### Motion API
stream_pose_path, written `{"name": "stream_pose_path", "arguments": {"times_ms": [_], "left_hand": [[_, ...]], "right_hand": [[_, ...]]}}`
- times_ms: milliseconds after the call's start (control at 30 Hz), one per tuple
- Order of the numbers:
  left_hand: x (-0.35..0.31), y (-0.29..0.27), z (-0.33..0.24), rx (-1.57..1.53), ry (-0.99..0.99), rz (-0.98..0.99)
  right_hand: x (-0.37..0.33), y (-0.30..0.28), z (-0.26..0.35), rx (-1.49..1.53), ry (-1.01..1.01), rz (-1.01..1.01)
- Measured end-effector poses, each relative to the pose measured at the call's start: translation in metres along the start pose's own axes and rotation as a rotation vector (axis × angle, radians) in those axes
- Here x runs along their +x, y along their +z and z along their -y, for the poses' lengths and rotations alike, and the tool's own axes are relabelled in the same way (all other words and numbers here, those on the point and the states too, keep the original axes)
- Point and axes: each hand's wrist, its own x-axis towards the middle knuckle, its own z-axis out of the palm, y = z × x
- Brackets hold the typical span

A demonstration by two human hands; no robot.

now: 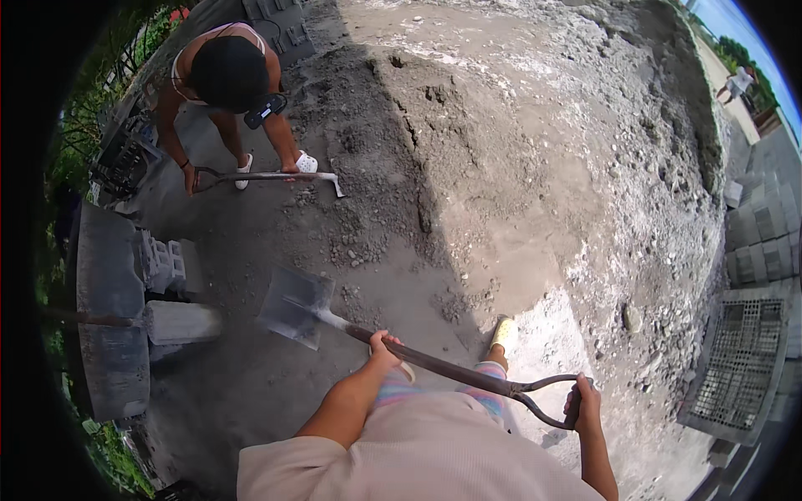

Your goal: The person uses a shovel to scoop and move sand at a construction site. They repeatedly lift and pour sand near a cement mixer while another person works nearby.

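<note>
I hold a shovel [443, 367] across the front of my body, its flat square blade [298, 306] out to the left over the grey ground. My left hand [385, 349] is wrapped round the shaft near the blade. At the other end, my right hand [587, 404] grips the D-shaped handle. The blade looks bare, with only a dusty film on it. Just beyond lies the edge of a large heap of grey sand and gravel [518, 142], partly in shade.
At the upper left a bending co-worker [225, 75] holds another shovel [271, 176] against the heap. A dark metal drum-like piece [110, 309] and concrete blocks [167, 263] stand at left. Stacked blocks [764, 217] and a grid panel [739, 359] line the right. A distant person [737, 83] is outside.
</note>
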Motion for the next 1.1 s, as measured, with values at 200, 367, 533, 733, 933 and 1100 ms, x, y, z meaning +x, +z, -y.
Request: {"name": "stream_pose_path", "arguments": {"times_ms": [200, 367, 533, 733, 933, 1100], "left_hand": [[-0.029, 0.112, 0.184, 0.145, -0.164, 0.045], [-0.025, 0.190, 0.219, 0.147, -0.098, 0.209], [-0.008, 0.238, 0.252, 0.228, -0.100, 0.379], [0.038, 0.209, 0.356, 0.470, -0.427, 0.204], [0.002, 0.156, 0.472, 0.526, -0.821, 0.036], [0.021, 0.194, 0.437, 0.515, -0.780, -0.008]], "right_hand": [[0.033, -0.177, -0.007, 0.087, -0.037, -0.183], [0.057, -0.197, -0.010, 0.292, 0.116, -0.284], [0.083, -0.171, -0.040, 0.431, 0.242, -0.404], [0.048, -0.163, -0.047, 0.254, 0.289, -0.914], [0.051, -0.144, -0.040, 0.098, 0.291, -1.128], [0.100, -0.100, -0.047, 0.079, 0.275, -1.093]]}}
